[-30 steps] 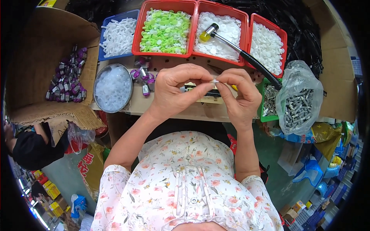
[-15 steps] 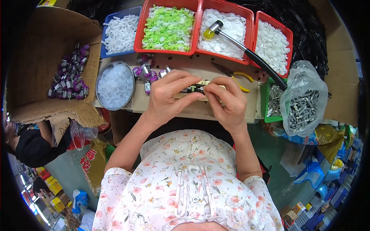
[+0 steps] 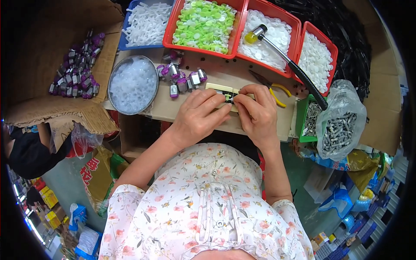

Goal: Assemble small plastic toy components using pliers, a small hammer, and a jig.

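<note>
A cream-coloured block (image 3: 212,86) lies on the work board in front of me, with a narrow black part (image 3: 235,91) set in its middle. A small pale green and white piece (image 3: 228,97) sits on the black part between my fingertips. My left hand (image 3: 198,118) has its fingers drawn together at the left end of the black part, covering some of it and the block. My right hand (image 3: 258,113) is closed in a pinch at the right end; its fingertips hide whatever they hold.
Several purple-and-metal parts (image 3: 182,82) lie beyond my left hand, beside a round dish (image 3: 113,108) of clear pieces. Red trays (image 3: 236,55), a blue tray (image 3: 123,45) and a hammer (image 3: 299,71) are behind. Yellow-handled pliers (image 3: 279,104), a green tray (image 3: 299,130) and a plastic bag (image 3: 353,97) are rightward.
My left hand has moved down and lowered its fingers, uncovering more of the cream block and the purple-and-metal parts. My right hand still pinches at the black part. The whole view has shifted slightly.
</note>
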The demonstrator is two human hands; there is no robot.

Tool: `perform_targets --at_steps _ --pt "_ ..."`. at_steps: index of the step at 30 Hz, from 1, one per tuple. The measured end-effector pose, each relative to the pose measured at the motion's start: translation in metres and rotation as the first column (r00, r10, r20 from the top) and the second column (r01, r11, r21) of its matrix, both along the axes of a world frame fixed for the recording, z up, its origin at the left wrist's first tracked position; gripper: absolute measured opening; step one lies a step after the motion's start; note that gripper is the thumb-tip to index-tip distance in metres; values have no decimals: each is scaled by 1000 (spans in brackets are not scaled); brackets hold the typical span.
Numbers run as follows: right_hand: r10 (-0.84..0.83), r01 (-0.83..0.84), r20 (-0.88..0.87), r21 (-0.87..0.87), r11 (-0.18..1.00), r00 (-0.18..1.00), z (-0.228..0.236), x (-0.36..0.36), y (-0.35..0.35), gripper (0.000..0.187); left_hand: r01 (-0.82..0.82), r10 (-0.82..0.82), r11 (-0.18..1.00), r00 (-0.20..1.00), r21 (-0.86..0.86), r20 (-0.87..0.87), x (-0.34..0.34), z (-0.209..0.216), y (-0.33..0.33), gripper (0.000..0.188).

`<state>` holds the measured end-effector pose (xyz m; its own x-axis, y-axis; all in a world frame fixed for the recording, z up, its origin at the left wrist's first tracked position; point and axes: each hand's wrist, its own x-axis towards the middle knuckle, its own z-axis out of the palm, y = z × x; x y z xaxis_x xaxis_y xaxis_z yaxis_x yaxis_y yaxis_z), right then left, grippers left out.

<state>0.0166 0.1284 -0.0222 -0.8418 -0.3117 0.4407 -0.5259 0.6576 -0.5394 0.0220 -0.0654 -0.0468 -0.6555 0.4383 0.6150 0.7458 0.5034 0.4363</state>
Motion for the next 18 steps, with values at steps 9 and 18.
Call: perform_targets --at_steps 9,18 --pt "-17 13 50 82 997 999 9 -1 -3 15 -1 -2 998 999 -57 -44 0 -6 2 35" --pt "-54 54 -3 221 974 999 15 5 -10 15 -24 11 988 996 -151 -84 -1 -8 4 34"
